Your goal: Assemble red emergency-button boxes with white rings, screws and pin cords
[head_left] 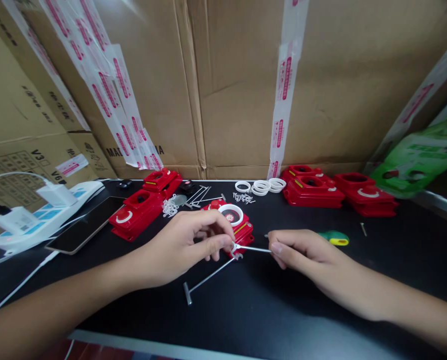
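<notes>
My left hand [193, 242] is closed in a pinch on a small whitish clip [235, 246]. That clip sits at the tip of a thin metal rod [255, 249], whose other end is between the fingers of my right hand [302, 252]. Just beyond my left fingers is a red housing [246, 231] with a white ring [232, 215] on top, partly covered by that hand. Below the hands, a T-shaped metal rod [211, 274] lies on the black table, with a similar pale clip [239, 256] at its far end.
Red housings [136, 212] stand at left, with more housings [313, 190] at back right. Loose clips [169, 206], T-shaped rods [200, 194], white rings [261, 187] and screws [244, 198] lie between. A green-yellow screwdriver handle [338, 238], phone [86, 225], power strip [46, 215] and green bottle [418, 157] flank these.
</notes>
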`<state>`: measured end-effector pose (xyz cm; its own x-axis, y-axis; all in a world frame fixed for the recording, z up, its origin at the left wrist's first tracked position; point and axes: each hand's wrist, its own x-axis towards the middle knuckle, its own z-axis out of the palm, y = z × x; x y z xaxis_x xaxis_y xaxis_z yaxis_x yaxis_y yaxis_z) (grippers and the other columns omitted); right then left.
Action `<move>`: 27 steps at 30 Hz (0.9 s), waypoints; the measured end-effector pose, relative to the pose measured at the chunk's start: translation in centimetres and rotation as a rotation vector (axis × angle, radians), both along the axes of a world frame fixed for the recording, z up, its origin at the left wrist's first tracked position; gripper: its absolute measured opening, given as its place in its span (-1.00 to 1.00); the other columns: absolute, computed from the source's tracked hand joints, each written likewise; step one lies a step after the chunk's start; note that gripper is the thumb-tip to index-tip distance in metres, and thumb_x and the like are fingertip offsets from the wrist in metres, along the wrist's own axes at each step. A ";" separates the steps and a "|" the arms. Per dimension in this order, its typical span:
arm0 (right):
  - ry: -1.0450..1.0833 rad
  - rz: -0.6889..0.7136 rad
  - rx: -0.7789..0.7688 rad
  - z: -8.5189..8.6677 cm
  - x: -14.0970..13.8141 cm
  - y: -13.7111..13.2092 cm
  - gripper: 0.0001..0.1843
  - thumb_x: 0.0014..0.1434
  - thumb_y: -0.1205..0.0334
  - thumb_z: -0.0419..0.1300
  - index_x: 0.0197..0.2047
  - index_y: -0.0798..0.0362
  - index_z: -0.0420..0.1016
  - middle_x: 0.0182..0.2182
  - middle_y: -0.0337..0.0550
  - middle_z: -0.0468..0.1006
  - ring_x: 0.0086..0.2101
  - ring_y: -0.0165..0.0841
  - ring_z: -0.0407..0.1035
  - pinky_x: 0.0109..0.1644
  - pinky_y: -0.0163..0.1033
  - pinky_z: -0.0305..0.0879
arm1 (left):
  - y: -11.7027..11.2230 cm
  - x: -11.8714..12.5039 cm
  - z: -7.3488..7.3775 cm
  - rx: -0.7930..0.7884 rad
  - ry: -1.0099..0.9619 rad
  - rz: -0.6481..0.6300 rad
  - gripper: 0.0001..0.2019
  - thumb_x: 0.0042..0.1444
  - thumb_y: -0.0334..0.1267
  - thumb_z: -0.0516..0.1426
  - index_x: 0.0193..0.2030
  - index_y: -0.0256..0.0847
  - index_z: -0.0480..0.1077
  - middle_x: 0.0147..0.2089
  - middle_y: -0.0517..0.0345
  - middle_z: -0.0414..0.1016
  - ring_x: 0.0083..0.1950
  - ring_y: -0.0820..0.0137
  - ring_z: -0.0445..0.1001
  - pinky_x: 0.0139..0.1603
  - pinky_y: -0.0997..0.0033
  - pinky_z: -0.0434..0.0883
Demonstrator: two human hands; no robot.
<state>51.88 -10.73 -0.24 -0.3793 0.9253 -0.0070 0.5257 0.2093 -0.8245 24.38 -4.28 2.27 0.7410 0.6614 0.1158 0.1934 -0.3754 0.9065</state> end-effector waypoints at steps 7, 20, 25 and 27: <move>-0.148 0.034 0.142 -0.4 -0.2 0.1 -0.52 0.55 -0.06 -0.04 -0.40 -0.01 0.21 -0.45 -0.32 0.31 -0.41 -0.39 0.18 -0.30 -0.23 0.10 | 0.2 0.0 -0.4 -0.041 0.034 0.013 -0.84 0.49 -0.22 0.15 -0.14 -0.21 0.46 -0.23 0.20 0.59 -0.22 0.45 0.58 -0.15 0.46 0.51; -0.482 0.038 0.264 -0.8 -0.1 0.0 -0.69 0.33 0.28 0.08 -0.47 -0.01 0.18 -0.50 -0.32 0.34 -0.50 -0.43 0.19 -0.35 -0.22 0.01 | 0.1 -0.4 0.5 -0.005 -0.016 0.043 -0.76 0.53 -0.12 0.12 -0.11 -0.22 0.47 -0.22 0.17 0.60 -0.21 0.45 0.57 -0.15 0.45 0.51; -0.630 0.032 0.275 -1.0 -0.2 0.2 -0.71 0.34 0.26 0.07 -0.46 -0.01 0.29 -0.50 -0.27 0.44 -0.50 -0.40 0.25 -0.35 -0.20 -0.01 | -0.2 -0.3 0.7 -0.018 -0.091 0.077 -0.80 0.53 -0.18 0.12 -0.12 -0.23 0.45 -0.25 0.17 0.60 -0.24 0.46 0.59 -0.16 0.47 0.55; -0.679 0.041 0.277 -1.0 -0.2 0.2 -0.72 0.34 0.26 0.06 -0.45 -0.01 0.35 -0.48 -0.23 0.49 -0.49 -0.37 0.31 -0.34 -0.19 -0.01 | -0.3 -0.3 1.0 -0.005 -0.139 0.071 -0.80 0.54 -0.22 0.10 -0.13 -0.24 0.44 -0.22 0.15 0.60 -0.23 0.46 0.61 -0.17 0.50 0.56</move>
